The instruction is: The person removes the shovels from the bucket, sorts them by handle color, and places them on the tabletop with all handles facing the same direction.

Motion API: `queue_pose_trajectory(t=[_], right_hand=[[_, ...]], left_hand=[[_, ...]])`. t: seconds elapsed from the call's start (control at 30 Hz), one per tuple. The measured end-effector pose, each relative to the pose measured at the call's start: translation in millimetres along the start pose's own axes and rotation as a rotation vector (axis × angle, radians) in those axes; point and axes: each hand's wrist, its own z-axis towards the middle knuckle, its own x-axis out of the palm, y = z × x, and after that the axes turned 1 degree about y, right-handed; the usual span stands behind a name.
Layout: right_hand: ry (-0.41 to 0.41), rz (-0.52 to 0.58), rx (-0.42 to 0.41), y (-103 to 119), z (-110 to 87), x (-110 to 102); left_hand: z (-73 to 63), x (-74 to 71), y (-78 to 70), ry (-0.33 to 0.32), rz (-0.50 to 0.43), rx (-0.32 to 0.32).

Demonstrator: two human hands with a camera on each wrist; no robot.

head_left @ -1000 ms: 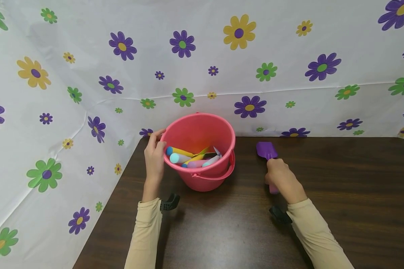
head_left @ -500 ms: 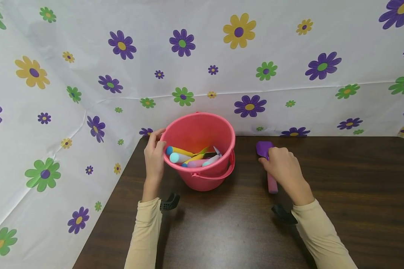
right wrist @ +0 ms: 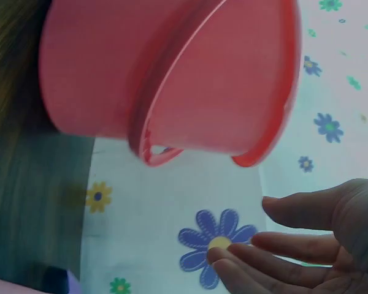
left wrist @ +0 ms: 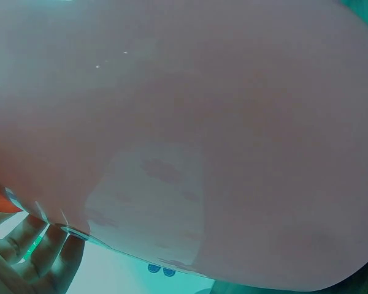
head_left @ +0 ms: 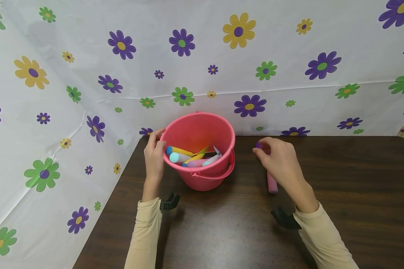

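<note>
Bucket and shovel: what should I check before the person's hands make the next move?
1. Left hand holding the bucket: ok.
2. Bucket mouth not crossed by its handle: ok; it hangs down outside.
3. Tools lying inside the bucket: ok.
4. Right hand free: ok; the right wrist view shows it holding nothing.
5. Shovel lying flat: cannot tell; the right hand hides much of it.

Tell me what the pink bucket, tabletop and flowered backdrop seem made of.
The pink bucket looks like smooth, lightly glossy moulded plastic: even colour, edge highlights. The tabletop seems wood or wood-look laminate, satin: grain streaks and a soft reflection. The flowered backdrop could be thin plastic or fabric, fairly matte: it shows creases.
</note>
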Motion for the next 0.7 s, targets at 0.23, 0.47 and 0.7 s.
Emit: queue_pose_trajectory(t=[0.23, 0.47, 0.7], right_hand=[[-0.071, 0.061, -0.045, 15, -6.5, -5], [-0.129, 0.113, -0.109, 29, -11.2, -7], [-0.189, 0.158, -0.206, 41, -13.3, -7]], left_hand=[[0.1, -0.8, 0.3, 0.002, -0.013, 0.003], [0.3, -1.3, -0.3, -0.004, -0.016, -0.003], [0.1, 1.0, -1.0, 0.0, -0.014, 0.0]])
